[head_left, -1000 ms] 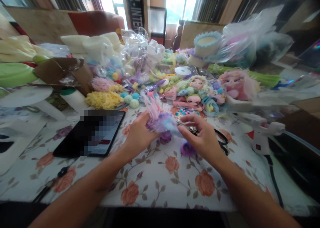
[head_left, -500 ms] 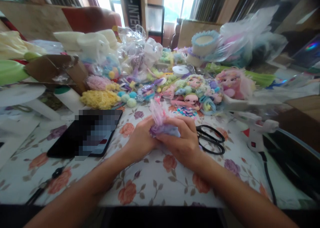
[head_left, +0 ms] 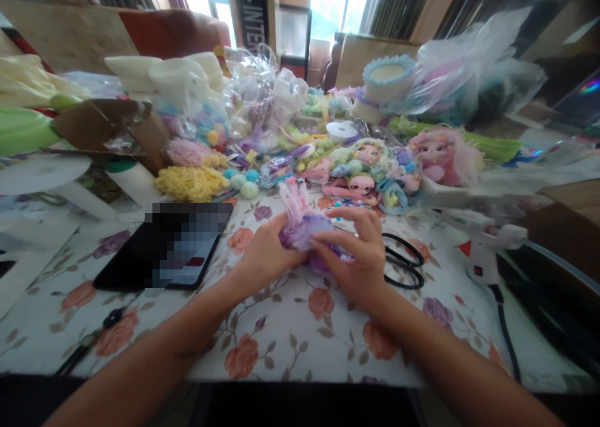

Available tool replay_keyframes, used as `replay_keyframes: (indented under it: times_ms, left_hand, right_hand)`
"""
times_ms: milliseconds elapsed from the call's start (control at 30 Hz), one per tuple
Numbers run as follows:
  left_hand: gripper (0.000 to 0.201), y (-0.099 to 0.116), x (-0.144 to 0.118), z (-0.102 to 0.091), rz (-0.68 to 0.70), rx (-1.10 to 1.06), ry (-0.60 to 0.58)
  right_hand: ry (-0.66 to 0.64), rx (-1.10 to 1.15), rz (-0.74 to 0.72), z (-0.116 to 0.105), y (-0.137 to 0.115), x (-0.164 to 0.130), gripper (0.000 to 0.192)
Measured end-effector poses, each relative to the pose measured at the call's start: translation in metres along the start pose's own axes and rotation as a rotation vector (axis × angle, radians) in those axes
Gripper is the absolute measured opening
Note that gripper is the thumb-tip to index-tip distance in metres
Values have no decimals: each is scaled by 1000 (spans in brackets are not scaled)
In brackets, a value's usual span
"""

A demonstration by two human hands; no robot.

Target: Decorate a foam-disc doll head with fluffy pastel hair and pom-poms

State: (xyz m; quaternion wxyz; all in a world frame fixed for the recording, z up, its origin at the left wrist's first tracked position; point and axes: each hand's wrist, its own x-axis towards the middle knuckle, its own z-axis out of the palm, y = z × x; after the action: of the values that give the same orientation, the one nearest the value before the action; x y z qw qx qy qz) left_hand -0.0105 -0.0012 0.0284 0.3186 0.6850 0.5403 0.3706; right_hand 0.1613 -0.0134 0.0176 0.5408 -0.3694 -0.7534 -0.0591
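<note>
Both hands close on the purple tulle puff (head_left: 302,227) above the table (head_left: 300,327): left hand (head_left: 262,255) pinches, right hand (head_left: 359,261) wraps. Best keep gathers tight, scissors (head_left: 405,267) beside.

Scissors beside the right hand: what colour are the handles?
Black, on the scissors, seen in the head view.

— Item under inspection?

— One soft purple tuft (head_left: 304,229), fluffy, lilac to violet, with pale pink-white strands standing upright from its top.

— Position?

— Raised just above the floral tablecloth (head_left: 290,327), near mid-table, in front of the pile of craft pieces.

— Contact?

— Pinched from both sides: left hand (head_left: 262,255) against its left flank, right hand (head_left: 359,258) curled over its right and lower part. Underside hidden.
</note>
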Motion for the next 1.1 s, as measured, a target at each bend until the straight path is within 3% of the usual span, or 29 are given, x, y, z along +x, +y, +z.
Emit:
replay_keyframes:
  times_ms: [100, 233, 367, 500, 567, 767, 900, 1033, 1100]
  left_hand:
    - [31, 0, 0, 1, -17, 11, 8]
    - [25, -2, -1, 2, 46, 84, 24]
    - [24, -6, 0, 3, 66, 139, 61]
    - [17, -9, -1, 6, 165, 203, 83]
    - [26, -9, -1, 7, 200, 204, 82]
    - [41, 0, 1, -1, 32, 31, 50]
    - [41, 3, 2, -6, -40, -1, 36]
    - [43, 0, 2, -6, -42, -87, 30]
    - [44, -4, 3, -5, -64, -214, 23]
  right_hand:
    - [49, 3, 24, 0, 1, 0, 10]
    - [-60, 21, -33, 1, 0, -1, 11]
    - [32, -22, 31, 1, 0, -2, 11]
    - [-22, -46, -83, 2, -2, -2, 13]
    - [-40, -59, -120, 3, -1, -2, 12]
    - [-142, -104, -312, 0, 15, -7, 25]
    - [-97, -106, -297, -3, 15, -8, 31]
    - [-210, -161, -341, -4, 9, -5, 35]
    - [-203, -131, -378, -5, 9, -5, 32]
